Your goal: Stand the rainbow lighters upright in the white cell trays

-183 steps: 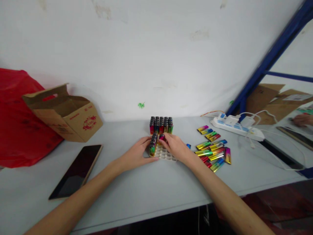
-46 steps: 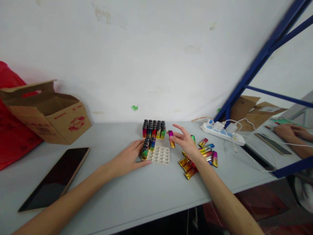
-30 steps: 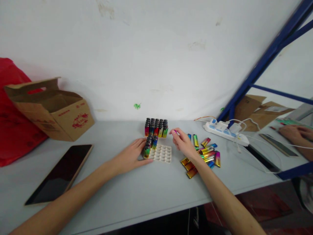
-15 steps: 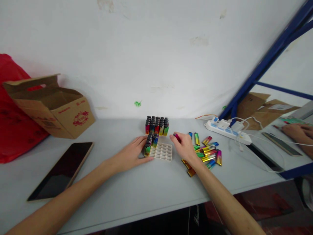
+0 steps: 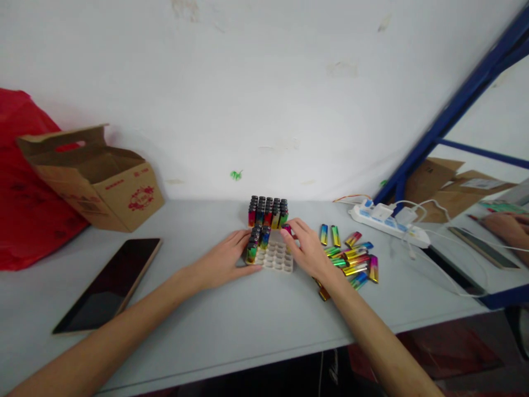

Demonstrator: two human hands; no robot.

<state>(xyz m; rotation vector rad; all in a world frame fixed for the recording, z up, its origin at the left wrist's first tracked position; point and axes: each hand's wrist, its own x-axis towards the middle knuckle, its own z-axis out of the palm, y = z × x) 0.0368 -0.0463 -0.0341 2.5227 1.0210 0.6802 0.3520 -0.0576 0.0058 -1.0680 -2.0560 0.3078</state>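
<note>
While the left hand (image 5: 225,260) frames the near-left side of the pale tray (image 5: 278,259), its thumb is spread well away from its fingers, the fingertips up against the upright lighters (image 5: 255,241) seated there and the thumb along the tray's near edge. The right hand (image 5: 308,248) pinches a single magenta-topped lighter (image 5: 286,227) between thumb and fingers, over the tray's far right corner; whether its base touches a hollow, I cannot tell. The tray sits on the grey table (image 5: 231,325), its seated lighters at the left and bare round hollows to their right. Just behind it stands a tight block of black-topped lighters (image 5: 268,212). Loose shiny lighters (image 5: 351,256) lie scattered right of the right hand, some partly hidden by the forearm. Beyond them is a white power strip (image 5: 390,223) with plugs and cables. Over on the left I see a dark tablet (image 5: 109,284), an open cardboard box (image 5: 134,196) and a red bag (image 5: 25,220). Past the blue frame (image 5: 446,118), another person's hand (image 5: 504,227) shows at the far right.
</note>
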